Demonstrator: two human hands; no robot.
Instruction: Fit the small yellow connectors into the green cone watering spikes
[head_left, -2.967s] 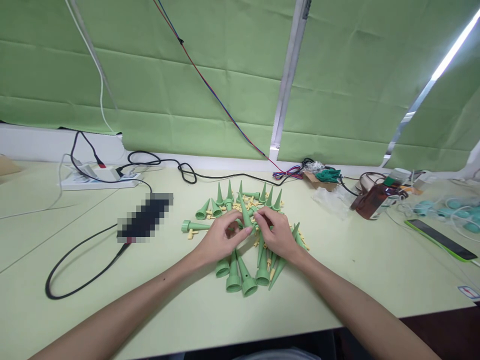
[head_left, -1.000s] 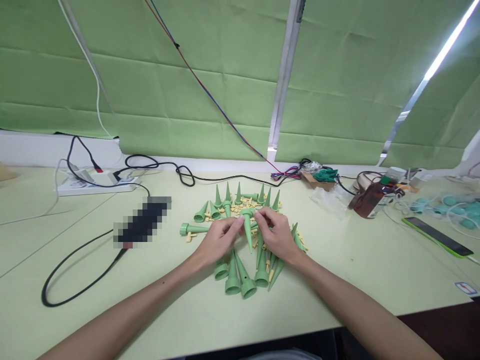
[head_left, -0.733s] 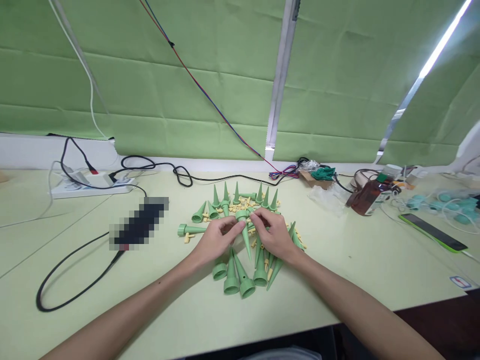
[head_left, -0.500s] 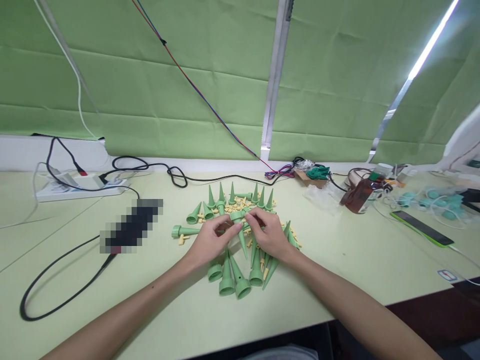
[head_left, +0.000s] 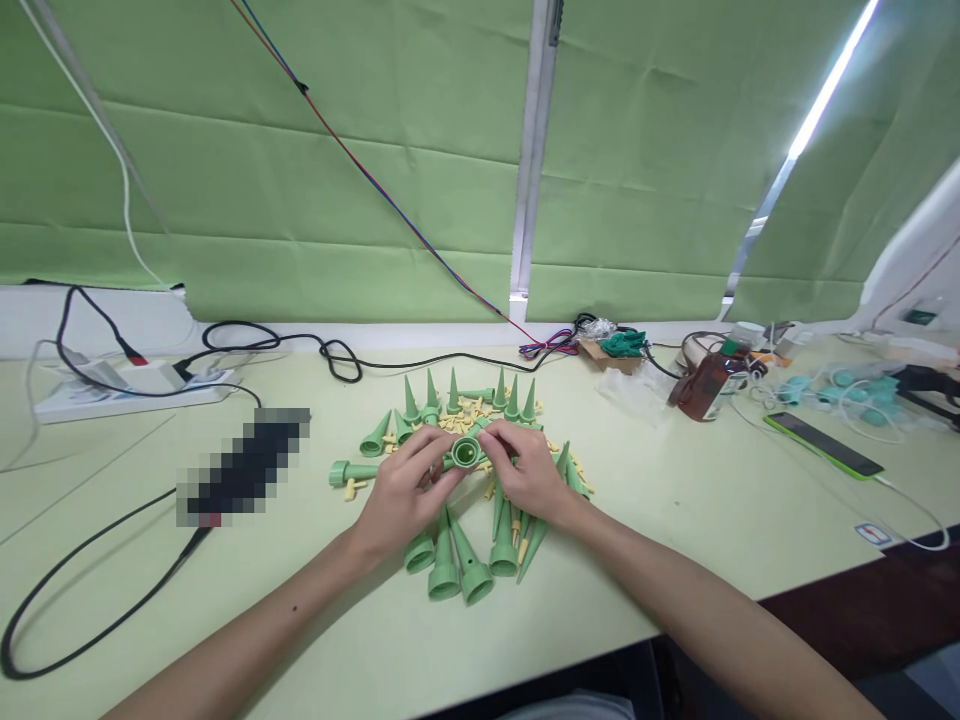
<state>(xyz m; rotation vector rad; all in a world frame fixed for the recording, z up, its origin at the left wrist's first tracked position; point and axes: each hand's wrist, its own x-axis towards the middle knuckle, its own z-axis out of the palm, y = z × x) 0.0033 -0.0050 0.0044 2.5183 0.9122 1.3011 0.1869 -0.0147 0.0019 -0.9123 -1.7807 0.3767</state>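
Both hands meet over a heap of green plastic cone spikes on the pale green table (head_left: 675, 520). My left hand (head_left: 401, 495) and my right hand (head_left: 529, 475) pinch one green cone (head_left: 466, 454) between their fingertips, its round open end turned toward me. More green cones stand upright (head_left: 450, 392) behind the hands and others lie flat (head_left: 457, 560) in front of them. Small cream-yellow plugs (head_left: 472, 408) are scattered among the cones. One cone with a plug fitted lies alone at the left (head_left: 346, 473).
A black cable (head_left: 90, 610) loops across the left of the table from a pixelated dark block (head_left: 240, 470). A white power strip (head_left: 112, 385) sits at the far left. A brown bottle (head_left: 701, 385), a phone (head_left: 821, 443) and teal parts (head_left: 855, 385) crowd the right.
The held cone has turned from pointing tip-down to showing its open end toward me. The view has drifted rightward, so everything sits further left in the picture.
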